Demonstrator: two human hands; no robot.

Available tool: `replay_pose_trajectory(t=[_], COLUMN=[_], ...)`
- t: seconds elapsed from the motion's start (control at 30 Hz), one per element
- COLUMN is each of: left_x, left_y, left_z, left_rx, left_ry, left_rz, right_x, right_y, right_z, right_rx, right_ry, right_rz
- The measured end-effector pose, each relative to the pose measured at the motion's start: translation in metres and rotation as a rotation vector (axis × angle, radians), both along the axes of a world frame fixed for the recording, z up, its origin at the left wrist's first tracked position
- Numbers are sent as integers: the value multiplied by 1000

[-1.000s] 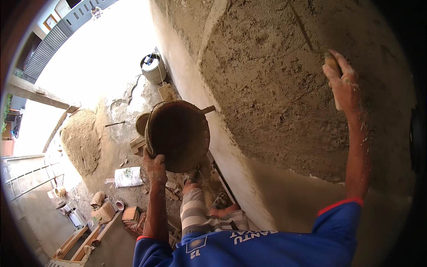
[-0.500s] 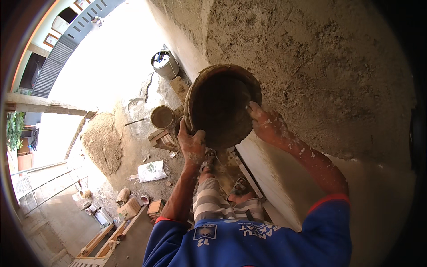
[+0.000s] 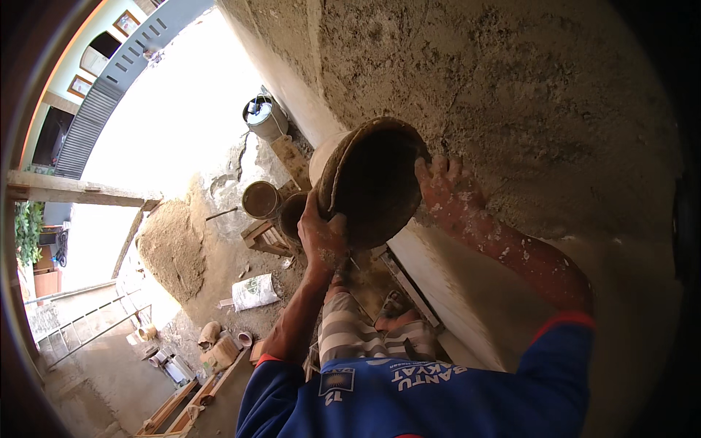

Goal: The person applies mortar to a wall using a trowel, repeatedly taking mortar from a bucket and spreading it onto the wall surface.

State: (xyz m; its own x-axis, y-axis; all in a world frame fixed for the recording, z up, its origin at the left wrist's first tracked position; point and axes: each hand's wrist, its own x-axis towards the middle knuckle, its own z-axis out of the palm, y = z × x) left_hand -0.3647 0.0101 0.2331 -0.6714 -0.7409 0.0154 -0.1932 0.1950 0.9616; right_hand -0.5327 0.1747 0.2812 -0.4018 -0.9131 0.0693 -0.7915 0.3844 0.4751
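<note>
A mortar-caked bucket [image 3: 328,164] is tilted with its dark mouth turned toward me and the rough wall on the right. My left hand [image 3: 323,237] is closed on its near left rim, thumb on the inner side. Beside the right rim, my right hand [image 3: 449,193] has its fingers apart, and they come close to both the rim and the wall; I cannot tell whether they touch either. Pale splashes of mortar cover that hand and forearm. Whatever lies deep in the bucket is lost in shadow.
The rough plastered wall [image 3: 540,109] rises at the right. Below are a round container [image 3: 261,199], a wooden crate [image 3: 264,237], a pail [image 3: 266,117] with something white in it, a white sack [image 3: 254,292] and a sand heap [image 3: 171,248]. A ladder [image 3: 91,328] lies further left.
The bucket has tipped further toward the wall, showing more of its outer side. My right hand has moved from inside its mouth out to the right, and its fingers have spread.
</note>
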Motion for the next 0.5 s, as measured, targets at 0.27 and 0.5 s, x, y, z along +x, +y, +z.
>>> replay_pose_trajectory(t=[0.27, 0.5], left_x=[4, 9], left_y=[54, 89], left_z=[-4, 1], left_rx=[-33, 18], left_ry=[-119, -369], left_rz=[122, 18], right_x=[14, -10], right_y=[22, 89], right_z=[-42, -135], right_rx=[287, -93], right_ry=[-187, -791], right_rz=[3, 275])
